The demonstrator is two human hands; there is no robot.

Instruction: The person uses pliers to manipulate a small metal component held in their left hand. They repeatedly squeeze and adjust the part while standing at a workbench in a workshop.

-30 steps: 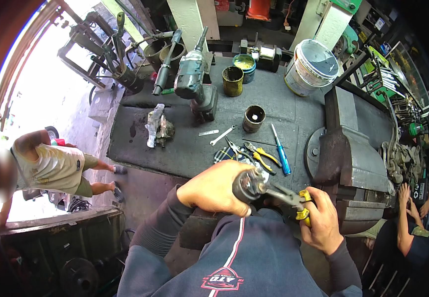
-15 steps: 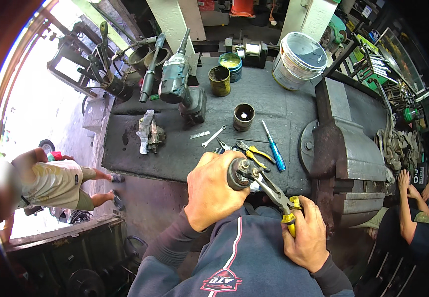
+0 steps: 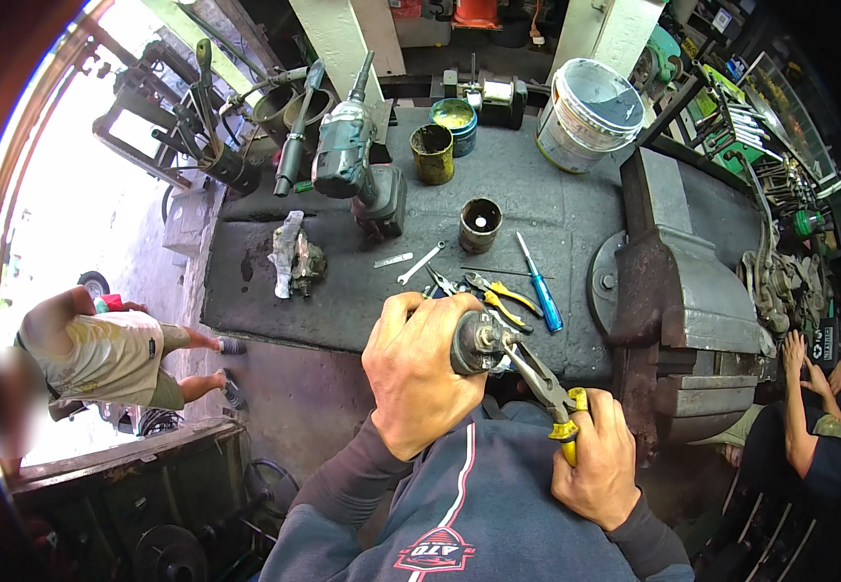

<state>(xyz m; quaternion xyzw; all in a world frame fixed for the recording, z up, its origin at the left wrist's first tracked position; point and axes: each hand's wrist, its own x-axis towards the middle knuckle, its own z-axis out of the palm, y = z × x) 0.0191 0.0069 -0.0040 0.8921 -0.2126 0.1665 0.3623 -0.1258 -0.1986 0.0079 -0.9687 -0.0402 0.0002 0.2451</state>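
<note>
Head view: near the centre of the frame, just below the bench's near edge, a dark cylindrical part [image 3: 466, 347] sits in the left hand [image 3: 425, 373], whose fingers and thumb wrap round its side; the right hand [image 3: 600, 461], lower right of centre, is closed round the yellow handles of a pair of long-nosed pliers [image 3: 555, 400]; the pliers' tips meet the metal fitting on the part's end, though I cannot tell whether they pinch it or only touch. The part looks like metal, so it is probably stiff, fairly heavy for its size and not easily broken; its grimy surface may be slippery, and the broad round side seems the safest hold, clear of the projecting fitting.

On the workbench [image 3: 527, 215], above the hands, stands a dark can [image 3: 480, 246] with a small pale spot inside, its other contents unclear; further up, a yellow-stained can [image 3: 434, 169] has a dark interior; touching or just beside it, a blue tub [image 3: 465, 143] holds something yellowish green; towards the upper right, a white bucket [image 3: 564, 139] shows a grey-smeared inside; at upper left, a dark holder [image 3: 238, 177] bristles with upright tools.
</note>
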